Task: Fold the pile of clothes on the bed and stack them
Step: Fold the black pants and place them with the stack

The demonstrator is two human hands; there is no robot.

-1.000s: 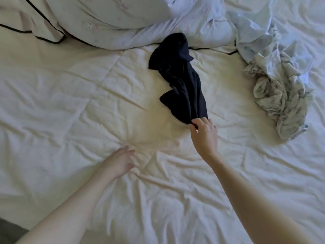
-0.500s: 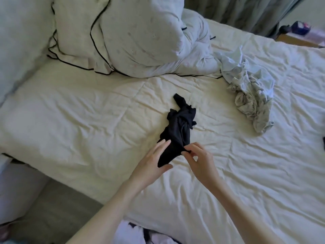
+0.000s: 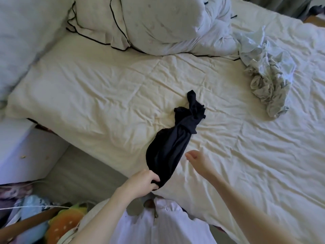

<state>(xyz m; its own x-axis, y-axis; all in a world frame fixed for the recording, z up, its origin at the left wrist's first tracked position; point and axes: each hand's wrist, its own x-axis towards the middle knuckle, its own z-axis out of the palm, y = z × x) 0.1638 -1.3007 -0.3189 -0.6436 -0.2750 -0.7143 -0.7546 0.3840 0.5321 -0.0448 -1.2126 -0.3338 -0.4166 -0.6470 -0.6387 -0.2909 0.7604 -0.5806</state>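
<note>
Black garment (image 3: 168, 147) on the bed (image 3: 105, 88), pinched by left hand (image 3: 142, 182).

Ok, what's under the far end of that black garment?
Only the cream quilted bedcover shows around the black garment. Its twisted far end lies on it; anything beneath is covered. The left hand grips the near end.
</note>
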